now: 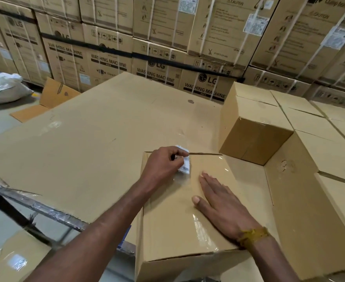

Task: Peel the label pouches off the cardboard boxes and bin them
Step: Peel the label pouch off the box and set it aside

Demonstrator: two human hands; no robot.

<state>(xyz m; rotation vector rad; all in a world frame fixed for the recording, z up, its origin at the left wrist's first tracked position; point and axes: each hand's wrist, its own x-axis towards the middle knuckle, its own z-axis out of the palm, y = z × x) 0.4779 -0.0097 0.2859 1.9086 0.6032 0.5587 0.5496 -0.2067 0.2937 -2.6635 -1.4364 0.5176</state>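
Nearest: brown taped cardboard box [173, 224] | white barcoded label pouch [184, 163] at far top edge, partly lifted | left hand [163, 165] pinching pouch | right hand [222, 206] flat, fingers straight, pressing lid | stacked washing-machine cartons [155, 58] behind

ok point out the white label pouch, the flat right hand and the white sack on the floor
white label pouch [184, 166], head view, printed lower part
flat right hand [221, 202], head view, back of hand
white sack [2, 86], head view, its middle

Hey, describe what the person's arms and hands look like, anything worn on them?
Both forearms are bare, with no sleeves or gloves in view. The left hand wears nothing. The right hand has a mustard-yellow thread band wound several times round its wrist.
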